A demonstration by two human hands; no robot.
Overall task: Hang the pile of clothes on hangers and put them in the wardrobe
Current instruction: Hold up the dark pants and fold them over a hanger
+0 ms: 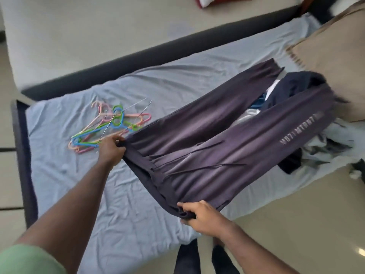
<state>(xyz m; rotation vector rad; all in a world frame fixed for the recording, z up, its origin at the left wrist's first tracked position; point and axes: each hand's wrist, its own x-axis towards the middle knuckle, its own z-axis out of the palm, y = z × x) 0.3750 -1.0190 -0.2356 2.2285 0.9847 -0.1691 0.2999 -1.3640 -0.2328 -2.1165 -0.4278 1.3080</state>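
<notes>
Both hands, left hand (111, 147) and right hand (199, 213), each grip pinched tight on the waistband of the purple trousers (207, 143), stretched mid-frame over the bed (122, 194). Looks like the straightening step; next they'd need a hanger from the hangers (106, 125) centre-left.

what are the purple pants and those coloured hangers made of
Purple pants: soft knit jersey, likely cotton blend, matte; they drape and crease between the left hand and right hand. Coloured hangers: thin, smooth moulded plastic in bright pastels, apparently mixed with a few bare wire ones.
</notes>
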